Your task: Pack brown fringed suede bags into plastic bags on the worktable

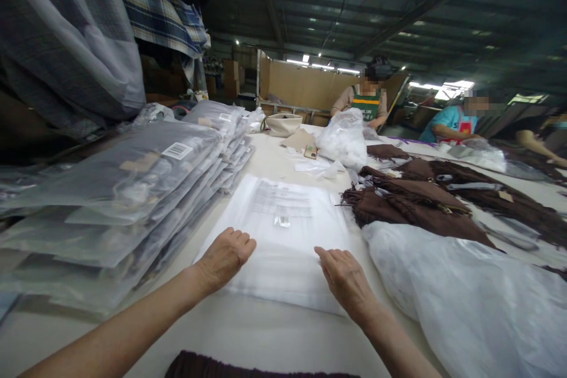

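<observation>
A flat, pale translucent plastic bag (305, 271), with printed text and a small barcode label (282, 221), lies in front of me on the white table. It seems to lie on others like it. My left hand (228, 257) is closed at the bag's left side, fingers curled, the fingertips hidden from view. Over its right part, my right hand (345, 277) is closed too, with thumb and fingers drawn together on the plastic. A dark brown ribbed fabric piece (248, 366) shows at the bottom edge, nearest my body.
Packed grey garments (146, 156) in barcoded bags are stacked at left. Brown fringed garments (411, 207) and a large bundle of plastic bags (465, 289) lie at right. Farther back are a phone (310, 152), a beige pouch (283, 124) and co-workers, one in a green apron (367, 107).
</observation>
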### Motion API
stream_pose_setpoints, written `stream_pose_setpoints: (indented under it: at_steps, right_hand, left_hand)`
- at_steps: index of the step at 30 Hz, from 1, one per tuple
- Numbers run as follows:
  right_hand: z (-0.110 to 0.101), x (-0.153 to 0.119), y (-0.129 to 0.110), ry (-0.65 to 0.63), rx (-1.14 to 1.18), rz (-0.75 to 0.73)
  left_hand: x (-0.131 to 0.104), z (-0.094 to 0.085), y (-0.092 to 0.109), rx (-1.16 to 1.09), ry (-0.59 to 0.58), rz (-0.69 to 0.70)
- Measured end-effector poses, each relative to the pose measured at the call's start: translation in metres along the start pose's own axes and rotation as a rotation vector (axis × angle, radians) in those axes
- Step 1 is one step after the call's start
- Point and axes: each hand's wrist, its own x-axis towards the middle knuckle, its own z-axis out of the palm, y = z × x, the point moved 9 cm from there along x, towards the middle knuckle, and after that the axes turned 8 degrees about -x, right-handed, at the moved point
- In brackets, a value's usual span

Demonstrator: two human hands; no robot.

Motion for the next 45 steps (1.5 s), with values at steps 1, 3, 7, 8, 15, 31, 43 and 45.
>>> stream_pose_setpoints:
  at_steps: [1,3,7,8,15,31,43,45]
  right_hand:
    - [-0.002,-0.003,0.0,0.002,-0.046,0.009]
    - [-0.006,-0.01,0.003,0.0,-0.121,0.035]
    - [-0.012,-0.037,0.013,0.002,-0.204,0.107]
    - [-0.012,-0.045,0.014,0.01,-0.212,0.121]
    - [-0.008,-0.101,0.052,0.12,0.508,0.88]
    - [0.022,-0.136,0.019,0.1,1.659,1.413]
    - [-0.027,-0.181,-0.014,-0.209,0.806,1.154]
    - [-0.026,-0.19,-0.02,-0.238,0.827,1.193]
  left_hand:
    - [-0.005,-0.001,-0.005,0.011,0.009,-0.024]
    - [-0.017,-0.002,-0.017,0.03,0.022,-0.078]
    - [-0.051,-0.002,-0.041,0.058,0.043,-0.188]
    - [-0.06,-0.003,-0.045,0.067,0.052,-0.219]
    - [-0.118,0.0,-0.079,-0.722,0.309,-0.815]
    - [-0.15,0.053,-0.053,-1.925,0.777,-1.22]
    - [-0.214,0.047,-0.02,-1.041,0.282,-1.141]
    - [-0.227,0.048,-0.013,-1.025,0.256,-1.207]
